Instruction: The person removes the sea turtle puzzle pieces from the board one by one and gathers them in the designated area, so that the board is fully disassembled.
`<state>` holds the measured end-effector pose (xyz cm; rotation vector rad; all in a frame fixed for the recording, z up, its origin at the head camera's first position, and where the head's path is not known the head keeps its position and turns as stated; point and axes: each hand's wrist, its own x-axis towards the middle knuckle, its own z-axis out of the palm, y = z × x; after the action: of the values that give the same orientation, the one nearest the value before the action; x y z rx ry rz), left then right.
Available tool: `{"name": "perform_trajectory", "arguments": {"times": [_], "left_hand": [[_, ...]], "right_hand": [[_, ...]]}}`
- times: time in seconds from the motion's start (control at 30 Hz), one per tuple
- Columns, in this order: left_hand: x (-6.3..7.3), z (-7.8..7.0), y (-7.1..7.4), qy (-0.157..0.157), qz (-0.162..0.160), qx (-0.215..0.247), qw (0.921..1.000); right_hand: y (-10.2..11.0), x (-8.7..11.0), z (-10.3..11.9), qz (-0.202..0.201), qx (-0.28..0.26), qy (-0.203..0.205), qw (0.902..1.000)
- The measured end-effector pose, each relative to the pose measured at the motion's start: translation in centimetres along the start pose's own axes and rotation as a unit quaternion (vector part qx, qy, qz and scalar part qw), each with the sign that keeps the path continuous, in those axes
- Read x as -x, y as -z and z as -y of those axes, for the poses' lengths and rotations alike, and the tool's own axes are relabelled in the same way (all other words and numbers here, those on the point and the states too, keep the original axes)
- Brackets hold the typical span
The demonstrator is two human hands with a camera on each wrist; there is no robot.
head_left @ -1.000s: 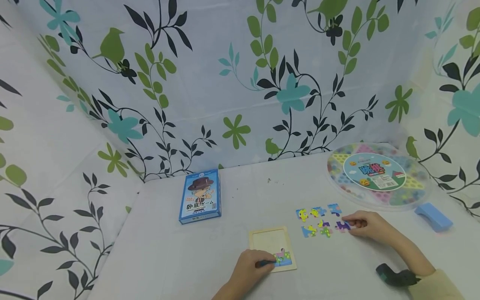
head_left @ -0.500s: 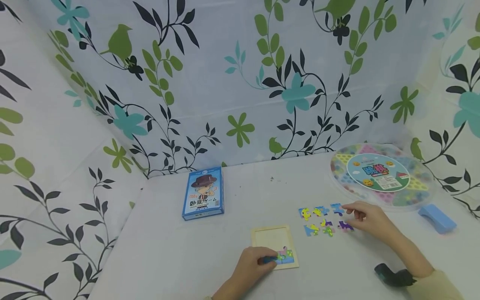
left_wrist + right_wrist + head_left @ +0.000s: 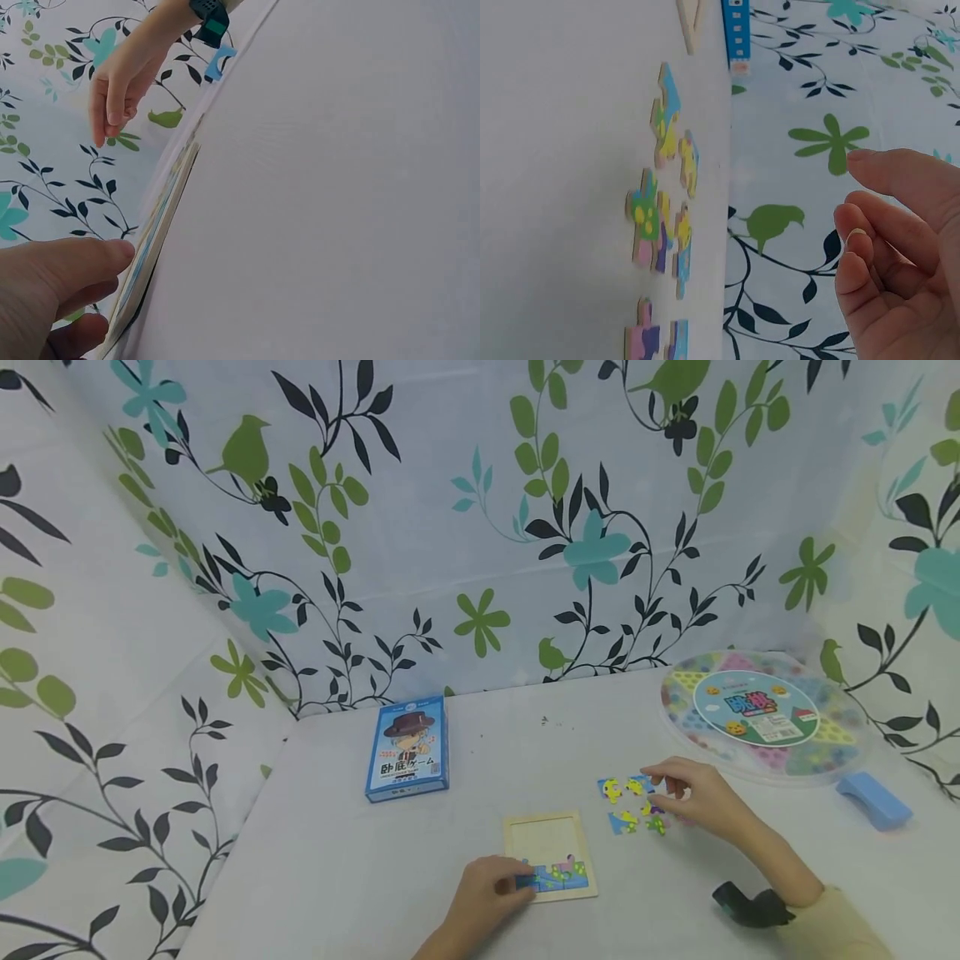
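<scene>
The wooden puzzle frame (image 3: 582, 839) lies on the table with several joined pieces (image 3: 562, 875) along its near edge. At its near left corner is my left hand (image 3: 487, 889), fingertips on the puzzle pieces there. In the left wrist view, the left hand (image 3: 56, 292) has a gap between its fingertips at the frame's edge (image 3: 161, 229). My right hand (image 3: 697, 793) hovers over the right side of the loose jigsaw pieces (image 3: 623, 822), hiding some of them. In the right wrist view, the right hand (image 3: 900, 232) has loosely bent fingers with nothing between them.
A blue card-game box (image 3: 407, 750) lies left of centre at the back. At the back right is a round clear-covered board game (image 3: 757, 706). A light-blue curved block (image 3: 874, 800) lies on the table right of the right hand. Patterned cloth hangs behind.
A blue piece in my left fingers has gone down into the frame's near left part, and the fingers have eased back left. My right hand has moved left over the loose pieces.
</scene>
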<state>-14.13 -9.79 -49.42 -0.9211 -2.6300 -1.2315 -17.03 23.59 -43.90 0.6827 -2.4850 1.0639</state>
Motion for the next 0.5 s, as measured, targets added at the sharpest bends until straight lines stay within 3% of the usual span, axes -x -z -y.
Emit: {"name": "perform_trajectory", "arguments": {"times": [0.33, 0.5], "left_hand": [[1.2, 0.8, 1.3, 0.04, -0.007, 0.027, 0.9988], [1.3, 0.8, 1.6, 0.055, -0.006, 0.027, 0.9981]], "right_hand": [[-3.1, -2.3, 2.3, 0.002, -0.055, 0.036, 0.9978], [-6.1, -3.2, 3.9, 0.042, -0.085, 0.064, 0.9935]]}}
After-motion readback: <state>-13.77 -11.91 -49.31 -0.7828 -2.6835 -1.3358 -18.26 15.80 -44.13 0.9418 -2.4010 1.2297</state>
